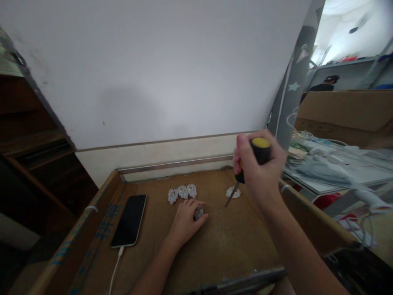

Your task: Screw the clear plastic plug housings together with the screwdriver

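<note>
My left hand (188, 219) rests on the brown cardboard surface, its thumb and fingers closed round a small clear part (199, 212). Raised over the right side, my right hand (259, 164) grips a screwdriver (260, 151) with a black and yellow handle; its metal shaft slants down to the left. Behind the shaft lies a single clear part (233, 192). Three similar clear parts (182, 191) sit in a row just beyond my left fingers. The screwdriver's tip does not touch the part in my left hand.
A phone (129, 221) with a white cable lies at the left. Cardboard side walls (319, 217) border the surface, and a white panel (184, 73) stands behind. Plastic bags (325, 170) cover a table at right. A person in a dark cap (331, 80) is far back.
</note>
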`<state>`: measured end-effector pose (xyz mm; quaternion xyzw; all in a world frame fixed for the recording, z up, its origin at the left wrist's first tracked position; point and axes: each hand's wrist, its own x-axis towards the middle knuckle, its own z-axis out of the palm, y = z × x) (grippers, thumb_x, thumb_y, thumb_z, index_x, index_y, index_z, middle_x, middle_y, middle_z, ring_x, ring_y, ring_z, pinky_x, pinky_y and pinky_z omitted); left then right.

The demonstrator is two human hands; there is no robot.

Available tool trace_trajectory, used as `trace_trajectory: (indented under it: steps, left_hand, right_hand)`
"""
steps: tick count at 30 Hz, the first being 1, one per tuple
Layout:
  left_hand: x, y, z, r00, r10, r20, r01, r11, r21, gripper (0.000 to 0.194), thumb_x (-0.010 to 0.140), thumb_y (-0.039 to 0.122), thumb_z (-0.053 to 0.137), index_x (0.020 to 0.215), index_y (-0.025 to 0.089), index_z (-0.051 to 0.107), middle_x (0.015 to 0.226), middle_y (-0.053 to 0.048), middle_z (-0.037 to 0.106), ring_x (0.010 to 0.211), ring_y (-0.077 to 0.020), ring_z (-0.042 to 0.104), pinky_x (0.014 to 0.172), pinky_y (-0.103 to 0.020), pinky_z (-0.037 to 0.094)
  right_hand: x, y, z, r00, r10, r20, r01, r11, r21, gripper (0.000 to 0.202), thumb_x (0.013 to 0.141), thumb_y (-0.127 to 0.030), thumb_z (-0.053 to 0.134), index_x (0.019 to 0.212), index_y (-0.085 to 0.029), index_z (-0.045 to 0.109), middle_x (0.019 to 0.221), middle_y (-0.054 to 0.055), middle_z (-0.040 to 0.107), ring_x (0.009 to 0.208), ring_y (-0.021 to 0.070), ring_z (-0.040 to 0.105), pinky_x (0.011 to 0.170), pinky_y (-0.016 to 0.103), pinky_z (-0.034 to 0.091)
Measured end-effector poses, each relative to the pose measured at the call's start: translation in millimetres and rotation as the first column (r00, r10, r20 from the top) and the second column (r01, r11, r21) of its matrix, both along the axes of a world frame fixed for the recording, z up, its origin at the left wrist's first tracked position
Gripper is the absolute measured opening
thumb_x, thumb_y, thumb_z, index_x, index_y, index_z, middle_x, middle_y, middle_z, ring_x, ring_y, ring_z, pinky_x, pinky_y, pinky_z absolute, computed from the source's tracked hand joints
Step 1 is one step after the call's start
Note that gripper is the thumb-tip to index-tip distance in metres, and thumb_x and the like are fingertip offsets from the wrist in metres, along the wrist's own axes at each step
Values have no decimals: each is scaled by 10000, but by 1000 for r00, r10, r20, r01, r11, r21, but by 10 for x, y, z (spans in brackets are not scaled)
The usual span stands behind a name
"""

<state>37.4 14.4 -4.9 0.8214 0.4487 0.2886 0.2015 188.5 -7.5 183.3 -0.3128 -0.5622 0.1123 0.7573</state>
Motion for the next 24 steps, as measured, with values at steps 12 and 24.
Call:
trace_trajectory:
  steps: [12,24]
  left_hand:
    - [-13,22,-38,1000,-12,13,12,999,33,309,876,180,435,1167,209,535,1114,-59,611,1052,-221,512,933,-399,382]
    - [253,173,79,961,-164,-224,196,972,131,263,908,190,424,1119,235,573,1089,-47,632,1026,-205,543,937,-383,366]
  right_hand:
    - [-67,-101,-123,996,-18,90,19,1000,-8,242,804,-307,600,654,-183,456,536,-58,407,440,53,372,415,196,308]
    - [31,-29,-235,998,-57,-25,55,996,-69,259,792,-311,608,642,-184,439,504,-73,385,404,45,358,378,174,306]
